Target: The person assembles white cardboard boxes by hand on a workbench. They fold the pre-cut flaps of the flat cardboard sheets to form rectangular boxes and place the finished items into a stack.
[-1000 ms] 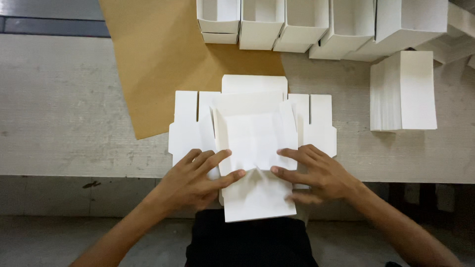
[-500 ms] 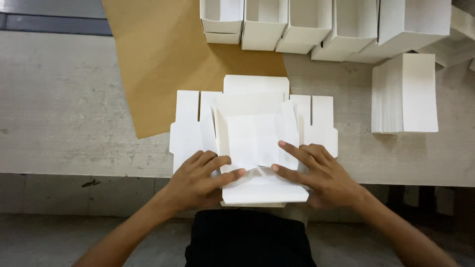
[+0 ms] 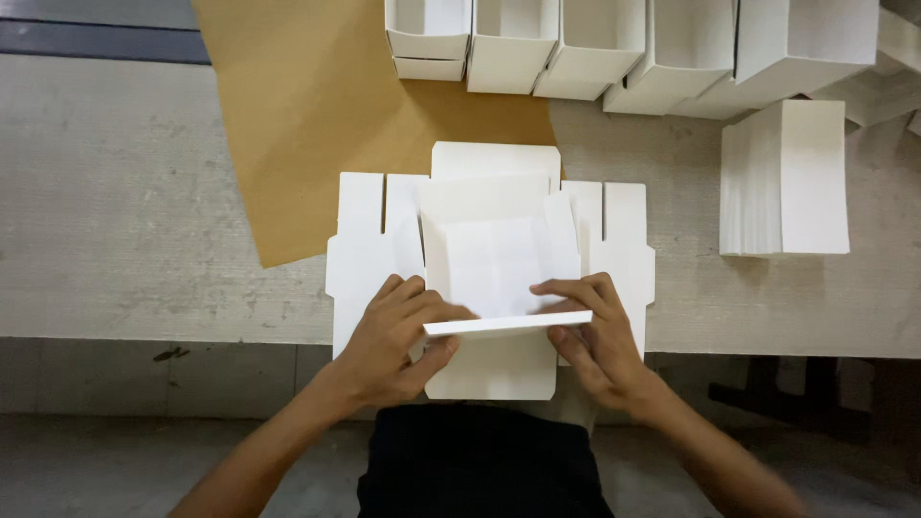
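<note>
Two hands are on one flat white cardboard box blank (image 3: 489, 259), and both are mine. The blank lies at the near edge of the grey table (image 3: 125, 221), right in front of me, and its near end hangs a little past that edge. All the places I tell are from this blank.

My left hand (image 3: 398, 336) is on the near left part of the blank. Its fingers are bent and partly closed, with the thumb under a long front flap and the fingers on top. My right hand (image 3: 595, 331) is on the near right part and pinches the other end of the same flap the same way. The flap stands up on its edge between my hands, so I see it as a thin white strip.

I think the box is only just begun. One flap is lifted. The middle panel looks a bit raised too, but I cannot tell if it is folded all the way. The side wings with their slots lie flat on the table, left and right, and the far tab lies flat as well. So most of the folding is left.

Beyond the blank, a brown sheet of paper (image 3: 307, 115) lies on the table and goes under the far end of the blank. Farther back, a row of made-up white open boxes (image 3: 595, 48) stands along the far edge. To the right of the blank, well apart, sits a neat stack of white folded card pieces (image 3: 787, 177).
</note>
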